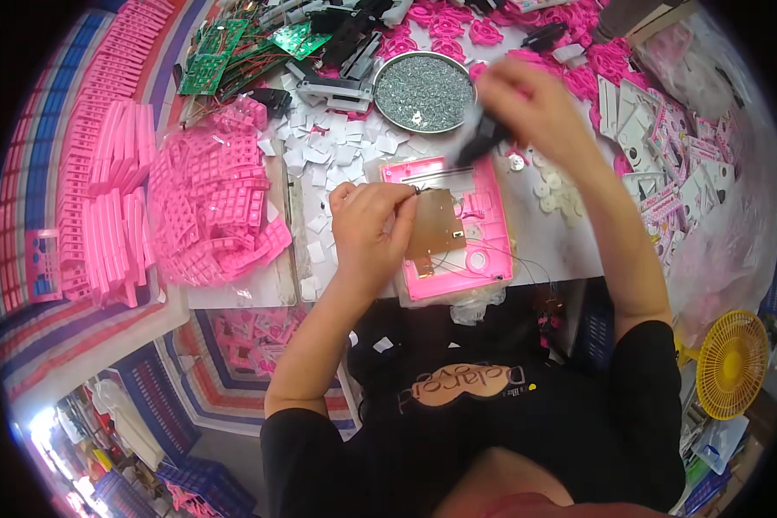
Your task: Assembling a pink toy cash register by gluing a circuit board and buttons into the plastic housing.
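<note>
My left hand point(371, 226) is closed, thumb and forefinger pinched at the upper left edge of a brown circuit board point(438, 226). A small dark bit shows at those fingertips; what it is I cannot tell. The board lies tilted over an open pink plastic casing point(485, 211), with thin wires trailing to the right. Above the casing's upper right corner, my right hand point(531, 108) is closed on a black part point(482, 140), smeared by motion, its exact kind unclear. Beside that hand stands a round metal tin point(425, 93) full of small silvery screws.
White paper-like squares point(324, 155) lie scattered left of the casing. A bag of pink keypads point(211, 203) and stacked pink parts point(116, 233) sit further left. Green circuit boards point(211, 56) are piled behind. White discs point(557, 192) and printed white panels point(691, 160) lie right, above a yellow fan point(732, 364).
</note>
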### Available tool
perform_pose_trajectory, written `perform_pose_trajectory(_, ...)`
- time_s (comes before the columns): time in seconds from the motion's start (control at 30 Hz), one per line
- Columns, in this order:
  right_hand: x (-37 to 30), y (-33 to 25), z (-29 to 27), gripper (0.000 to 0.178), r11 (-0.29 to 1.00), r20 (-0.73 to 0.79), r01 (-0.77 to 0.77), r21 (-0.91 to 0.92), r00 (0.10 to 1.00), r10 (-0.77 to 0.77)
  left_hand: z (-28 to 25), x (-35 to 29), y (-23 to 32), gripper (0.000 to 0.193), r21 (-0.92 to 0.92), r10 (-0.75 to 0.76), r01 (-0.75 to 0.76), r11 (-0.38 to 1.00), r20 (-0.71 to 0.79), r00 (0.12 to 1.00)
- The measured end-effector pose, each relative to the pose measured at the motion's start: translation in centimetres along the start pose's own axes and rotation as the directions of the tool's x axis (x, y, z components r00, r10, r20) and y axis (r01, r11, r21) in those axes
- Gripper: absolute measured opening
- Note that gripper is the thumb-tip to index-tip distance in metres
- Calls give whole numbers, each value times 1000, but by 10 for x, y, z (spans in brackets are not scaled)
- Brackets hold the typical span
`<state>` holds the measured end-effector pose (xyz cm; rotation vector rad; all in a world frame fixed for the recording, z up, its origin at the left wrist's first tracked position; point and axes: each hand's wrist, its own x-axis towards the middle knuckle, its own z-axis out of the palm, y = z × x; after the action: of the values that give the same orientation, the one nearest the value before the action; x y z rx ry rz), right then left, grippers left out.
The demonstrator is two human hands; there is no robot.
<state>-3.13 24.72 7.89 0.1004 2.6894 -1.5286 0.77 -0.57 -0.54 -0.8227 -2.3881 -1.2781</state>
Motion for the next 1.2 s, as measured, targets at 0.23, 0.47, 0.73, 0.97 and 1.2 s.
perform_pose_trajectory(0.23, -69, -19, 13, 43, 969, 217, 184, -163, 965, -147, -4, 1, -3, 8, 8, 9, -9, 1000, 43, 999)
perform_pose_trajectory(0.47, -74, 26, 20, 59, 638, 614, 746, -192, 598, -515, -7, 6, -6, 7, -26, 20, -18, 999, 99, 995)
perform_pose_trajectory(0.73, -70, 16, 35, 54, 751, 393, 582, -313, 799, -455, -20, 16, -9, 7, -184, -80, 133, 974, 269, 960)
perform_pose_trajectory(0.97, -76, 25, 50, 49, 765, 214, 538, -353, 843, -494, -35, 52, -12, 12, -74, 261, -257, 964, 467, 845)
perform_pose_trajectory(1.2, -72, 27, 52, 40, 692, 272, 629, -354, 777, -567, -37, 62, 7, 19, 117, 303, -513, 850, 688, 659)
